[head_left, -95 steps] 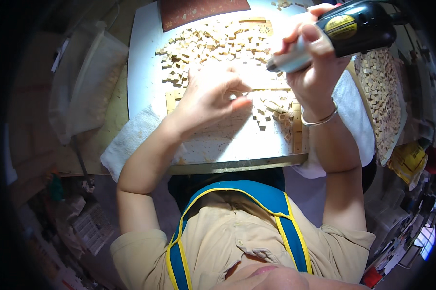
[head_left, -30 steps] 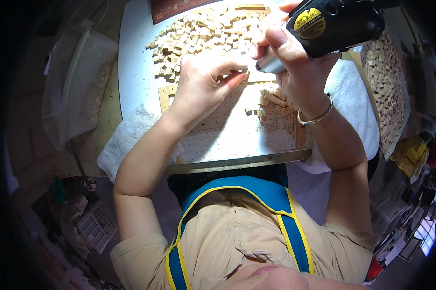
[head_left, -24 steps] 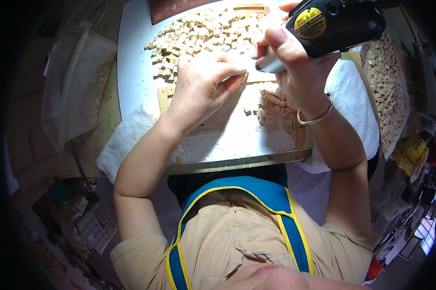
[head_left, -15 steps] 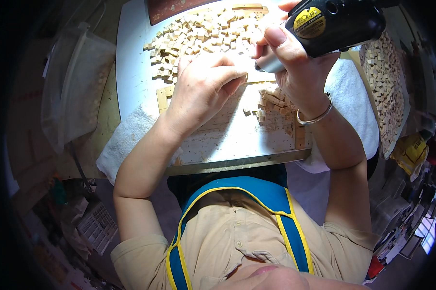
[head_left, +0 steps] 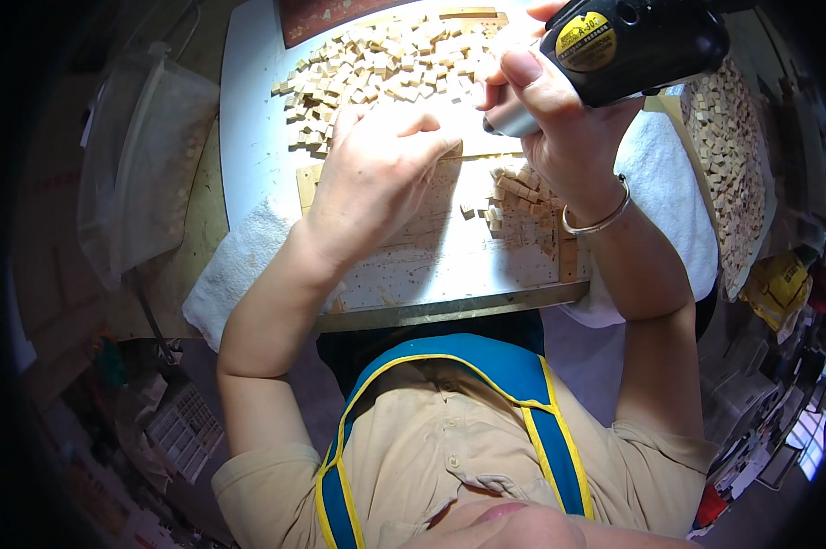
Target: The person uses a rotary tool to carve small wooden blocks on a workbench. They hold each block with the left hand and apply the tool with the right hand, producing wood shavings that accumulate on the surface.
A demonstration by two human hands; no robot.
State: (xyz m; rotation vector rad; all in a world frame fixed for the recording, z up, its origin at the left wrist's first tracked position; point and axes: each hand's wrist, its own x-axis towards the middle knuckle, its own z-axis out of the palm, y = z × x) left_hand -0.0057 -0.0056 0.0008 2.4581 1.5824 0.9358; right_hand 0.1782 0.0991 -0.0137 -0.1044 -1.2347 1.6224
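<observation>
My right hand [head_left: 559,119] is wrapped round a black handheld power tool [head_left: 605,50] with a round yellow label and a silver nose [head_left: 514,121]. The nose points left, toward my other hand. My left hand [head_left: 372,169] hangs over the work board, thumb and fingers pinched together near the nose. Whatever it pinches, if anything, is hidden by the fingers and the glare. Beyond my left hand lies a wide heap of small wooden blocks [head_left: 376,64]. A smaller cluster of blocks [head_left: 518,188] lies below the tool, left of my right wrist.
Wooden strips [head_left: 568,261] edge the white board [head_left: 486,270]. Folded white towels [head_left: 248,252] pad both sides under my forearms. To the right, a tray holds many more blocks [head_left: 729,165]; a translucent plastic bin [head_left: 139,165] stands at left. A reddish-brown panel [head_left: 331,16] lies at the back.
My left hand has turned slightly at the wrist, its fingertips shifting a little to the left. The right hand and the power tool stay where they were.
</observation>
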